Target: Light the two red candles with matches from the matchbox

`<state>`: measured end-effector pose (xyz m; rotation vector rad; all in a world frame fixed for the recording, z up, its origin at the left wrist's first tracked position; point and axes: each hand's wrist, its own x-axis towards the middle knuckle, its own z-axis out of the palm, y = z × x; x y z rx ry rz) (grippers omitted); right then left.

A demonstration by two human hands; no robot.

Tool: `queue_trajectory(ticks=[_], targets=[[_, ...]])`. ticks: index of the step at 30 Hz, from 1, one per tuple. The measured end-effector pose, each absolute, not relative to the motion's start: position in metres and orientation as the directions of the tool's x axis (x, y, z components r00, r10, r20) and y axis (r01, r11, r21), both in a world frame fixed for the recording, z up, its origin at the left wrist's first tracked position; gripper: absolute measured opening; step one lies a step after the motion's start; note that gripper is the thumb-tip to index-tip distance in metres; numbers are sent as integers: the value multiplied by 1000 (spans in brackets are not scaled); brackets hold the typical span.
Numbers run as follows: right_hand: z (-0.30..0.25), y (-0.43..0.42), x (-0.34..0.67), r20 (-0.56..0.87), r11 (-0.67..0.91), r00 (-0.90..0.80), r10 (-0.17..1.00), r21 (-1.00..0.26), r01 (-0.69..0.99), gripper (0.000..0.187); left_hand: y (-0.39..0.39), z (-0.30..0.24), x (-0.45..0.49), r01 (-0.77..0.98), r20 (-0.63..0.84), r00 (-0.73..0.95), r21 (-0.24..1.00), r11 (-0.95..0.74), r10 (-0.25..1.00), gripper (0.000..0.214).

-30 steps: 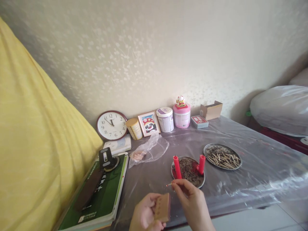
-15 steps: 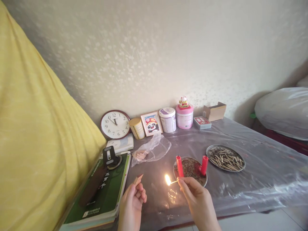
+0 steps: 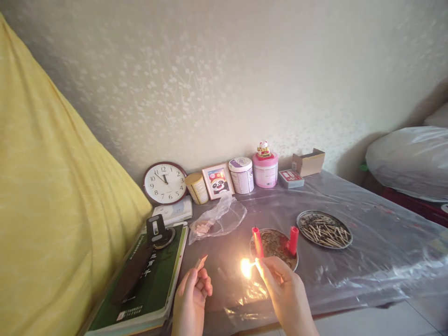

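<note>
My right hand (image 3: 280, 284) pinches a lit match (image 3: 249, 268), its flame burning just left of my fingertips. The flame sits below the left red candle (image 3: 258, 241), which stands in a round metal dish (image 3: 268, 247) with a second red candle (image 3: 293, 240). My left hand (image 3: 193, 298) is closed around a small brown matchbox (image 3: 200, 263), held low over the front of the plastic-covered table (image 3: 367, 275).
A second metal dish (image 3: 325, 228) holds several matches. A clear plastic bag (image 3: 219, 218) lies behind the flame. Green books (image 3: 147, 284) with a black object on top lie left. A clock (image 3: 164, 183), tins, a picture frame and boxes line the wall. A yellow cloth hangs left.
The match went from a small spark to a full flame. My left hand drew the matchbox away to the left and lower; my right hand edged the flame nearer the left candle.
</note>
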<state>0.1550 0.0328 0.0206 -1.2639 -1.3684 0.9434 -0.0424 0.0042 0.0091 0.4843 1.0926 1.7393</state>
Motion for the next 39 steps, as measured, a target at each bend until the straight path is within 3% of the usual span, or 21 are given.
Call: queue_trajectory(ticks=[39], targets=[[20,34,152,186,181,47,981,-979,92,30,8,7,-43,-531,-169,-453,840,-113,875,43]])
